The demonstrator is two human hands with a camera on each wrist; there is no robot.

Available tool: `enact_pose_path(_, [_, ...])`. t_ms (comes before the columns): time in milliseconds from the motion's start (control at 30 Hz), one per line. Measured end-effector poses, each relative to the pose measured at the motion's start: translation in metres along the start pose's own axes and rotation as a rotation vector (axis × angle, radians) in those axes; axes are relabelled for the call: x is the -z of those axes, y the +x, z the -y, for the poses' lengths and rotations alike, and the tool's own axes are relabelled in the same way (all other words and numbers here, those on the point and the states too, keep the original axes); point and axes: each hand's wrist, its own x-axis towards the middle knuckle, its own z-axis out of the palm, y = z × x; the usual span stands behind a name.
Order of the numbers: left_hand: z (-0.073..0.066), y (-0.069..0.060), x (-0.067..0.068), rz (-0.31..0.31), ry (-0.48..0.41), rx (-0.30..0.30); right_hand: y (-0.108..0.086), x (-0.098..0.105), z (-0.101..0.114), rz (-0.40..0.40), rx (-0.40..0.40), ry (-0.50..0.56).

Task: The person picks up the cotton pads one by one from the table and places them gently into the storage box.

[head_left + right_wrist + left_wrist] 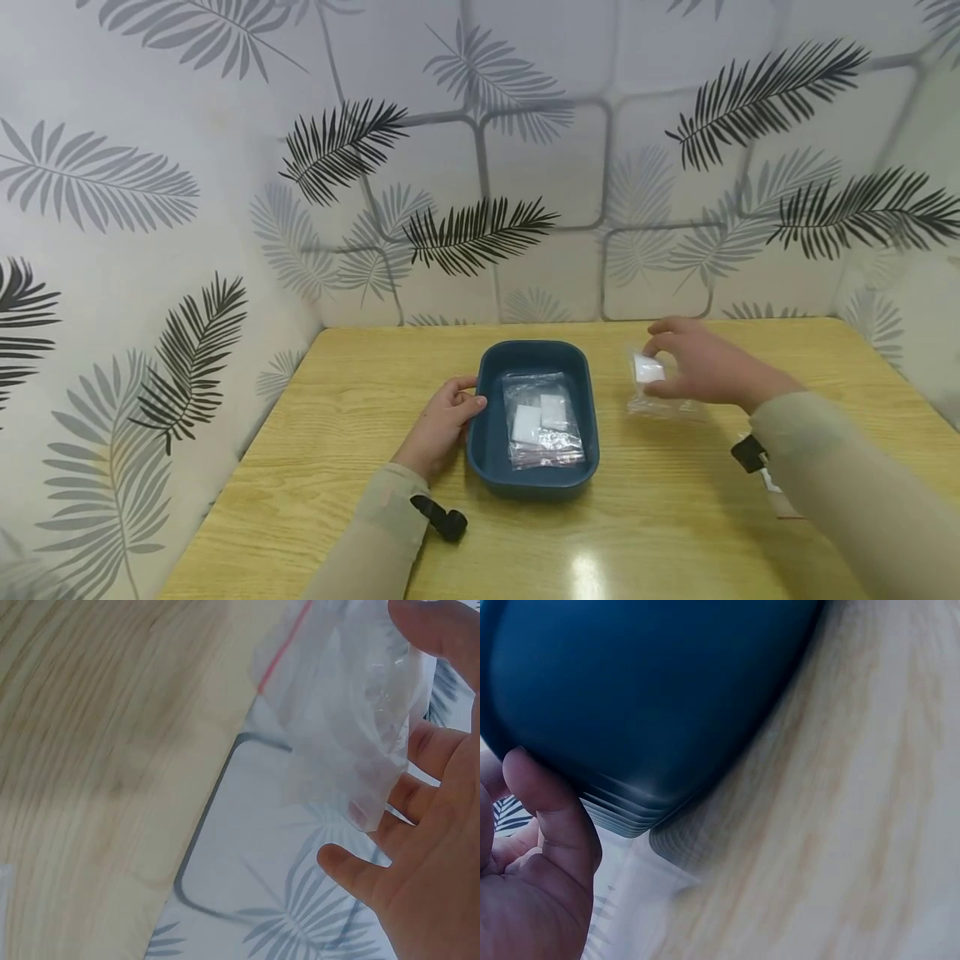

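A dark blue plastic bin (534,483) stands on the table, with my left hand (442,421) at its left side. The left thumb (551,795) lies against the bin's edge and the fingers curl beside it. To the right of the bin, my right hand (701,362) holds a clear zip bag (641,400) with a white piece inside, just above the table. In the right wrist view, that zip bag (337,712) has a red strip and hangs between thumb and fingers. Inside the bin lie clear zip bags (547,417) with white rectangular pieces; their exact number is hard to tell.
Another bag with a white piece (780,500) lies on the table at the right, partly hidden by the right forearm. The wooden table (360,383) runs back to a wall (540,275) with leaf patterns. Black straps circle both wrists.
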Motion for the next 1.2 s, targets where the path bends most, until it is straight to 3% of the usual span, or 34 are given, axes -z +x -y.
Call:
enact_pose_path(367, [0.001, 0.001, 0.001, 0.004, 0.004, -0.005, 0.017, 0.002, 0.050, -0.024, 0.105, 0.035])
enact_pose_path(767, [-0.001, 0.000, 0.001, -0.008, 0.017, -0.003, 0.050, -0.010, 0.100, 0.009, 0.153, 0.058])
enact_pose_path(900, [-0.001, 0.000, 0.000, -0.011, 0.018, 0.001, 0.059, -0.017, 0.109, 0.010, 0.170, 0.059])
enact_pose_path(1200, [-0.001, 0.001, -0.001, -0.001, 0.014, -0.003, 0.072, -0.032, 0.116, 0.033, 0.104, 0.013])
